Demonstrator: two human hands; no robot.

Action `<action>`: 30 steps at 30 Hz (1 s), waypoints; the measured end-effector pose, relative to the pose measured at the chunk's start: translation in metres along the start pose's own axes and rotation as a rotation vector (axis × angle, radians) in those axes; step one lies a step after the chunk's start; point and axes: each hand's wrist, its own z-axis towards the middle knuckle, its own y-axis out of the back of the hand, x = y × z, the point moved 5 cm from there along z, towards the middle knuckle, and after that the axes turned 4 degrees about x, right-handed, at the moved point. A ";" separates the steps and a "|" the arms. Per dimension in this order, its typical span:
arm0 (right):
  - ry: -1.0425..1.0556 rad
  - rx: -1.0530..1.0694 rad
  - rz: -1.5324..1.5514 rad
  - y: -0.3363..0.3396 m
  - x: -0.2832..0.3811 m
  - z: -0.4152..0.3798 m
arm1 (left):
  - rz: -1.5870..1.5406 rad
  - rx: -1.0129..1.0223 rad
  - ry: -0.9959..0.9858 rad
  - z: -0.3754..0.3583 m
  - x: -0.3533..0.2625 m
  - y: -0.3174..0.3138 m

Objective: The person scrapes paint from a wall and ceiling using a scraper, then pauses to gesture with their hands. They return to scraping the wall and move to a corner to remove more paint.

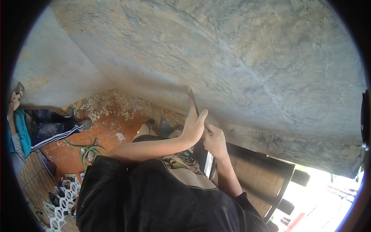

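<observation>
Far left, well apart from the right grip (215, 140): co-worker in striped trousers (54, 124), a hand (15, 101) at a small dark-bladed tool (20, 87) near the adjoining wall section (50, 65). Left and below of the grip: pale flakes (127, 103) scattered on orange floor tiles (65, 159), plus a green hose (77, 146).

Left hand (195, 123): up-left of the right grip, fingers extended along the scraper, nearer the tip; can't tell if it clasps or only braces. Flat-bladed scraper (194, 100): up and slightly left from the right grip, long axis running from between the hands toward the big mottled wall (216, 46); tip at or just beside the surface, contact hard to judge. Right grip: fingers curled tight on the scraper's lower end, handle mostly hidden.

Room: broad bare wall face above the grips and off to both sides. Below-right of the right grip, a framed brown panel (255, 170) sits near the forearm, tighter there; wall's lower edge runs above it, bright opening (322, 197) farther right.
</observation>
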 end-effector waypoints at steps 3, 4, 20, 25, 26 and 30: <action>0.017 -0.092 -0.033 0.012 -0.009 -0.013 | 0.085 0.059 -0.029 -0.004 0.002 -0.017; 0.045 -0.073 -0.036 0.017 -0.008 -0.008 | 0.139 0.089 -0.041 -0.004 0.000 -0.026; 0.184 0.002 -0.131 0.020 0.019 -0.010 | -0.023 -0.047 -0.041 0.008 -0.010 -0.026; 0.049 0.192 0.154 0.013 0.010 -0.013 | -0.022 -0.153 -0.062 0.012 -0.013 -0.018; -0.007 0.235 0.336 0.012 0.006 -0.019 | 0.012 -0.132 -0.091 0.013 -0.011 -0.019; -0.018 0.063 0.474 0.025 -0.004 -0.036 | 0.109 -0.077 -0.165 0.009 -0.021 -0.024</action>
